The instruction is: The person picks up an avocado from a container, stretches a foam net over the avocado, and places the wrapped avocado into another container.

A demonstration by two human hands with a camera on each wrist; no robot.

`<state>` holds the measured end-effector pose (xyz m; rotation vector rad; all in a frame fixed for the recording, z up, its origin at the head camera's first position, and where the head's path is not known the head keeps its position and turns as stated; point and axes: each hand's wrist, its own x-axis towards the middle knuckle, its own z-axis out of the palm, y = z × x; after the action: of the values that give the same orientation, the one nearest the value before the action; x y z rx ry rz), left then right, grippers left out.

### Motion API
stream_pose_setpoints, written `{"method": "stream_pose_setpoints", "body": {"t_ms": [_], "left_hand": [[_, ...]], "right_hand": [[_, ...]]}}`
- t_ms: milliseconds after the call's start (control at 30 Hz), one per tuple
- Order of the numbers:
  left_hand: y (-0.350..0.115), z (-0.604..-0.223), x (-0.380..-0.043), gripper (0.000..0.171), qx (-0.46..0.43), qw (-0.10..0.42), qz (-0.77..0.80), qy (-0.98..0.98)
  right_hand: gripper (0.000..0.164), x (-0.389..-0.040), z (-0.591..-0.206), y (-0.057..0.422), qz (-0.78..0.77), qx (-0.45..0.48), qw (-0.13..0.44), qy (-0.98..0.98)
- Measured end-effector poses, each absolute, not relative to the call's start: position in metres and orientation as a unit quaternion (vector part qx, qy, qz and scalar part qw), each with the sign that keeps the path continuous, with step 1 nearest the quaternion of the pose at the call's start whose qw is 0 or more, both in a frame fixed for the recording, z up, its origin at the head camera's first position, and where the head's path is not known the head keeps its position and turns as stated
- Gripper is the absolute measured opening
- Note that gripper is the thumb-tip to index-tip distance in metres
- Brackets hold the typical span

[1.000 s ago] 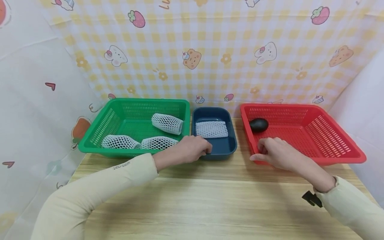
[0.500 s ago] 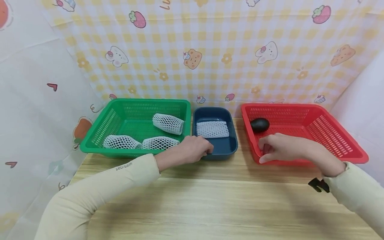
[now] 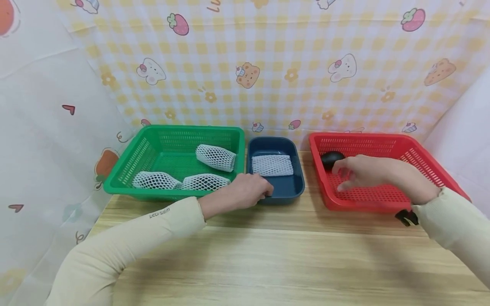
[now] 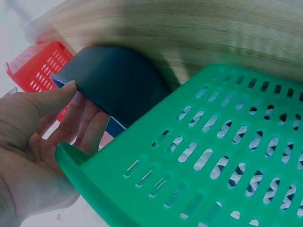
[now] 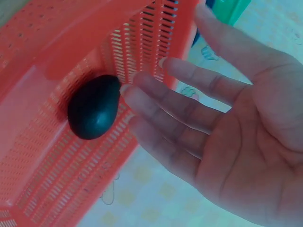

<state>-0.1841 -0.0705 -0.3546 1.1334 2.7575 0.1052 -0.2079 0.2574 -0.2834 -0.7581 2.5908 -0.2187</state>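
My left hand (image 3: 246,190) grips the near rim of a dark blue plastic tray (image 3: 285,186); in the left wrist view the thumb lies outside its wall (image 4: 113,78) and the fingers go over the rim. A flat white foam net sleeve (image 3: 272,165) lies inside that tray. On the right, my right hand (image 3: 369,172) is over the red basket (image 3: 363,207), fingers loosely spread and holding nothing. Its fingertips are close to a glossy black, pear-shaped thing (image 5: 94,108) at the basket's left side; contact cannot be told.
Left of the tray stands a green slotted basket (image 3: 130,190), its right wall beside my left wrist. Three bulging white foam net sleeves (image 3: 216,157) lie in it. All three containers stand on a wooden table (image 3: 268,259) before a yellow checked cloth (image 3: 283,93).
My right hand has moved from the red basket's front left rim inward and away from me, towards the black thing, and its fingers have spread. The left hand keeps its grip on the tray.
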Motion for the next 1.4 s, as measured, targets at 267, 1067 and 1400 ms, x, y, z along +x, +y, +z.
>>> {"method": "stream_pose_setpoints", "body": {"t_ms": [267, 1067, 1400], "left_hand": [[-0.071, -0.356, -0.185, 0.014, 0.383, 0.074, 0.038, 0.920], [-0.071, -0.357, -0.185, 0.015, 0.385, 0.071, 0.030, 0.920], [-0.071, -0.357, -0.186, 0.015, 0.389, 0.066, 0.026, 0.918]], "right_hand": [[0.051, -0.225, -0.290, 0.264, -0.061, -0.278, 0.167, 0.944], [0.057, -0.295, -0.301, 0.278, -0.041, -0.294, 0.148, 0.943], [0.065, -0.315, -0.311, 0.278, -0.054, -0.270, 0.182, 0.944]]}}
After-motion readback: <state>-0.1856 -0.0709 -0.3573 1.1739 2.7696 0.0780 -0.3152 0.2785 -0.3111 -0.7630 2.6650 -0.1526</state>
